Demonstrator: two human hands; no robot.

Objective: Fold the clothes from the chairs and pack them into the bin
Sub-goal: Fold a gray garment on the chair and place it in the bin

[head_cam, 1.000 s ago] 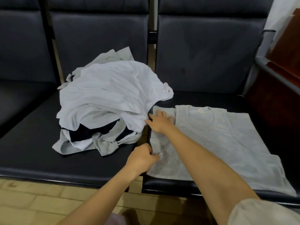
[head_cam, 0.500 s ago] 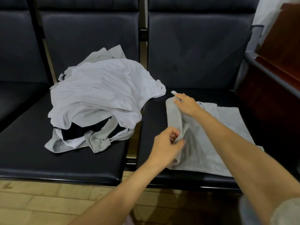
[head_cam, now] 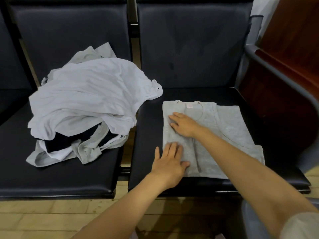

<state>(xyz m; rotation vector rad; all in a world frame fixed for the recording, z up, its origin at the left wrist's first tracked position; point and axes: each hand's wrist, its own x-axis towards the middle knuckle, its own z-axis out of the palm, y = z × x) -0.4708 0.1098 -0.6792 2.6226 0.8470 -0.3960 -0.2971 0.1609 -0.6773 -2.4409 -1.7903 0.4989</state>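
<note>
The grey tank top (head_cam: 229,128) lies flat on the right chair seat (head_cam: 150,128), neckline toward the backrest, long axis front to back, left side folded over. Left hand (head_cam: 170,161) and right hand (head_cam: 183,125) press it, fingers straight.

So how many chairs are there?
3. The middle chair holds the clothes pile, the right chair holds the grey shirt, and the left chair is cut off at the edge. More may be out of view.
</note>
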